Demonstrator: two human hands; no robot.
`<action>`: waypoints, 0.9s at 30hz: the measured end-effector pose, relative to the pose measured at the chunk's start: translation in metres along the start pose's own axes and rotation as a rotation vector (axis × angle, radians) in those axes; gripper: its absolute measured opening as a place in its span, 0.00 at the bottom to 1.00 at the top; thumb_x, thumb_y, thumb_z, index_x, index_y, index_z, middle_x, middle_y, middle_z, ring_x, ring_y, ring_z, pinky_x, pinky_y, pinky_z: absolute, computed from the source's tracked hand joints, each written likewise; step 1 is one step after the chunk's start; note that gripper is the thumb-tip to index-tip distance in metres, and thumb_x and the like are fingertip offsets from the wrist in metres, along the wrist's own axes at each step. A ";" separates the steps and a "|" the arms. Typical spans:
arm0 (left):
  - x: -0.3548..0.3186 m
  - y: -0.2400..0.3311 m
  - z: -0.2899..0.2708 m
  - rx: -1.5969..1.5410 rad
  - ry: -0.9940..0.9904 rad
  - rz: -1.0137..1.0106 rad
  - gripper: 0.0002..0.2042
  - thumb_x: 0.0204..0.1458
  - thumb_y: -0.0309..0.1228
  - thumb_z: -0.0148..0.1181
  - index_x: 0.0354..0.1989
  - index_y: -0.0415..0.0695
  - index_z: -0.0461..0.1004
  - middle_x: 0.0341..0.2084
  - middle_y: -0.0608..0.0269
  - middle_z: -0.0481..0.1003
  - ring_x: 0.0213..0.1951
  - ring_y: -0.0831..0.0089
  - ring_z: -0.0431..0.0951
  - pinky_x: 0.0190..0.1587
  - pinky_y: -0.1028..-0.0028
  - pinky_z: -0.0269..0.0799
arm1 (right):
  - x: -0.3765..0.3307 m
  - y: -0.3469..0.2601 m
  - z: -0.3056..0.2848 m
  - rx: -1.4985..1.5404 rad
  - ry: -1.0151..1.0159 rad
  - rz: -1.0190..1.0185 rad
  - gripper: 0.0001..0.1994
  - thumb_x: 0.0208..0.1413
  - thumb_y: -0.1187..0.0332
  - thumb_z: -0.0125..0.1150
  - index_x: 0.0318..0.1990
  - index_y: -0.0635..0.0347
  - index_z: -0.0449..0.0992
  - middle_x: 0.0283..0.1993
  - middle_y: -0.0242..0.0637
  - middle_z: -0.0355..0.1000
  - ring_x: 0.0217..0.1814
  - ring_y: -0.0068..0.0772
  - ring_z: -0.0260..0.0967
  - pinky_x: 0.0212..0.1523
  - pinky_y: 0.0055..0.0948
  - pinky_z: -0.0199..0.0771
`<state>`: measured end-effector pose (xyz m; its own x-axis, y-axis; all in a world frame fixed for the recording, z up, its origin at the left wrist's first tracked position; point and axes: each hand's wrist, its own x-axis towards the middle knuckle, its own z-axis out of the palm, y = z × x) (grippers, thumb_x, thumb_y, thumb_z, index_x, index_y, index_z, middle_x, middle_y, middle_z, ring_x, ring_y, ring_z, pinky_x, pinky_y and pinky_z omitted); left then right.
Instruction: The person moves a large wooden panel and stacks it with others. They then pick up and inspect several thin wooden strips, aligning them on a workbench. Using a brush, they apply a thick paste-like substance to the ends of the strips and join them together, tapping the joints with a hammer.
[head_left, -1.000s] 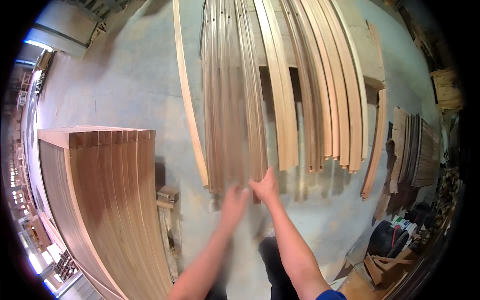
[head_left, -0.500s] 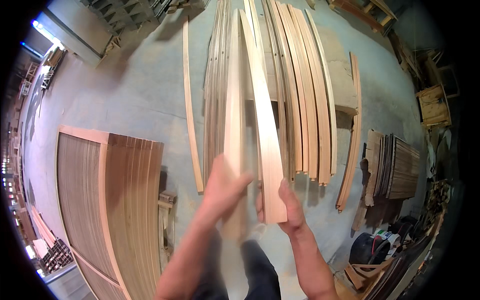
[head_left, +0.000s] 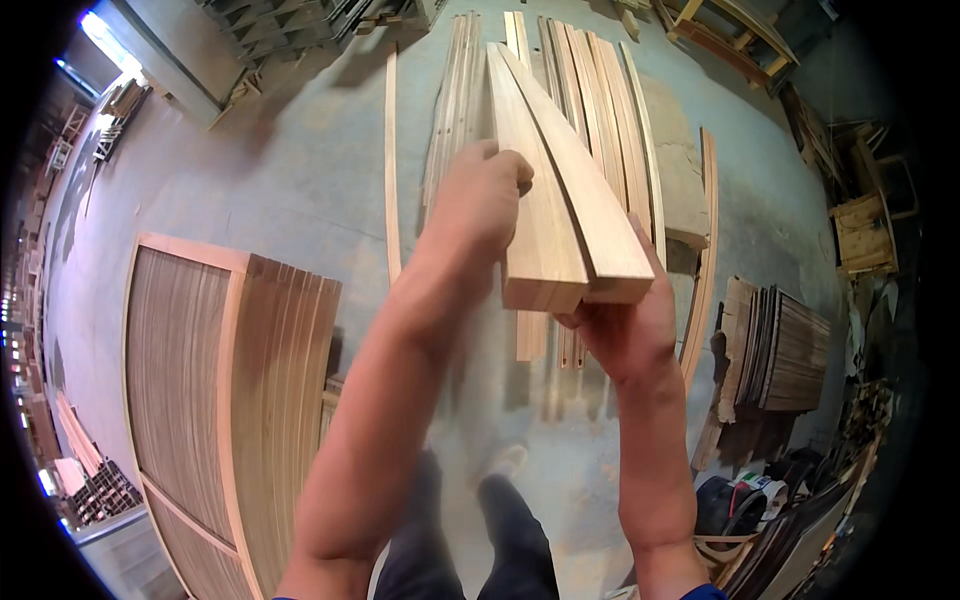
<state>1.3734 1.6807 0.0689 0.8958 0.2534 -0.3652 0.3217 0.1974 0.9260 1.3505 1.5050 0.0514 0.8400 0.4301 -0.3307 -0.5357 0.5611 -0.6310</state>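
Two curved slats up off the floor

The person stands over a row of curved slats (head_left: 590,110) laid side by side on the concrete floor (head_left: 300,170), and two of them are now raised clear of it. The pair (head_left: 555,190) is held end-on toward the head, the cut ends close to the camera and the far ends running out above the row — one slat lying against the other along its length.

The right hand (head_left: 625,325) is under the near ends, fingers curled up around them from below, taking the weight. The left hand (head_left: 480,200) is closed over the left edge of the pair, farther along than the right hand, knuckles up and fingers wrapped out of sight behind the wood.

Judging by how things lie, the lifting is done and the carrying or sorting is not: the pair has not been set anywhere, and most of the row lies on the floor beyond it. One thin strip (head_left: 391,160) lies alone to the left of the row, another (head_left: 703,250) to its right. Left of the row and nearer the person stands a stack of bent panels (head_left: 230,400) — right of it, a smaller pile of dark sheets (head_left: 785,350).
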 end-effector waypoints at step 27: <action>0.007 0.004 0.014 -0.331 -0.011 0.065 0.17 0.57 0.32 0.52 0.47 0.30 0.71 0.42 0.48 0.74 0.44 0.62 0.73 0.49 0.64 0.72 | 0.017 -0.019 0.009 -0.031 -0.005 -0.006 0.25 0.74 0.47 0.39 0.57 0.58 0.73 0.37 0.37 0.77 0.26 0.32 0.70 0.26 0.32 0.67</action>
<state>1.3852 1.6698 0.0713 0.9151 0.2655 -0.3035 0.1481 0.4786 0.8654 1.3737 1.5083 0.0643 0.8429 0.4299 -0.3235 -0.5275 0.5420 -0.6542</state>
